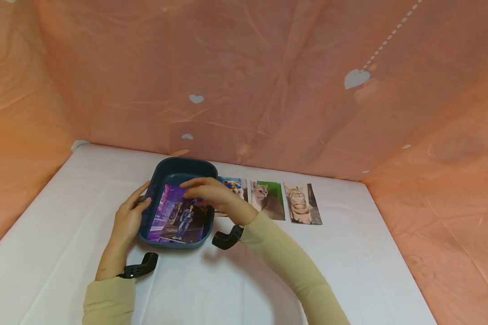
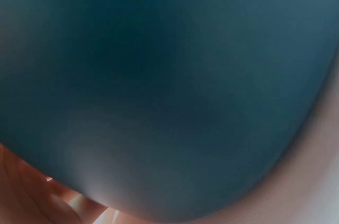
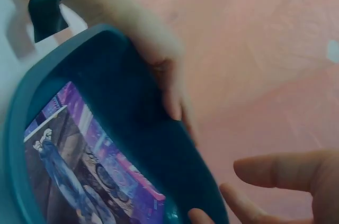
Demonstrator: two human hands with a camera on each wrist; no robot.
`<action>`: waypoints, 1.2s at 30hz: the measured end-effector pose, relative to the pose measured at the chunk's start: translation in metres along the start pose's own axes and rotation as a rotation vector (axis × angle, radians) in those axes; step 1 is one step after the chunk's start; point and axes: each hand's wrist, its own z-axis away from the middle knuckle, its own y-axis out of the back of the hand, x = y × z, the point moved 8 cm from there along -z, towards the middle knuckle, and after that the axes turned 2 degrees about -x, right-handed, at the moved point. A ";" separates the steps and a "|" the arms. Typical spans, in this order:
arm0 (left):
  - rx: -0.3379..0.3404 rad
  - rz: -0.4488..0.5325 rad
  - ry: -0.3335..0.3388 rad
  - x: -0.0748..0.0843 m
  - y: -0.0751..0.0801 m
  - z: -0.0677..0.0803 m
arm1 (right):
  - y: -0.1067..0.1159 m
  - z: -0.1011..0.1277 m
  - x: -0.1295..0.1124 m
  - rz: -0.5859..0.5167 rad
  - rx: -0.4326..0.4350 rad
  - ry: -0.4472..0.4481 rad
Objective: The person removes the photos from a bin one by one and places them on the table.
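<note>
Left hand grips the dark blue plastic tray's side on the white table; right hand, fingers relaxed, hovers over a glossy purple photo inside, probably thin, flexible, best lifted by an edge.

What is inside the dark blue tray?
Inside the tray lies a purple picture card showing a standing figure. The right hand covers its far end; anything under the card is hidden.

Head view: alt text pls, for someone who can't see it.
A person's left hand holds the side of a dark blue tub while the right hand reaches over a purple photo inside. Three animal photos lie alongside.
</note>
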 end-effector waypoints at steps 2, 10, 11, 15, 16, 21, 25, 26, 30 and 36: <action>-0.003 -0.003 -0.004 0.001 -0.001 0.000 | -0.003 -0.005 0.003 0.024 0.021 -0.025; -0.013 -0.008 -0.014 0.002 -0.003 -0.001 | -0.005 -0.017 0.016 0.014 0.079 -0.102; -0.012 -0.009 -0.015 0.002 -0.003 -0.001 | -0.006 -0.018 0.016 0.018 0.080 -0.102; -0.012 -0.016 -0.019 0.002 -0.003 -0.002 | -0.007 -0.022 0.018 0.060 0.078 -0.096; -0.010 -0.021 -0.020 0.002 -0.003 -0.002 | -0.008 -0.023 0.018 0.073 0.080 -0.096; -0.005 -0.031 -0.027 0.001 -0.002 -0.003 | -0.008 -0.029 0.022 0.111 0.080 -0.095; -0.002 -0.026 -0.025 0.000 -0.002 -0.003 | -0.009 -0.031 0.023 0.186 0.060 -0.106; -0.001 -0.024 -0.024 0.000 -0.001 -0.003 | -0.009 -0.032 0.024 0.206 0.054 -0.116; 0.001 -0.022 -0.021 -0.001 0.000 -0.002 | -0.010 -0.033 0.027 0.243 0.023 -0.162; 0.012 -0.013 -0.019 0.000 -0.001 -0.002 | -0.011 -0.035 0.030 0.287 -0.014 -0.183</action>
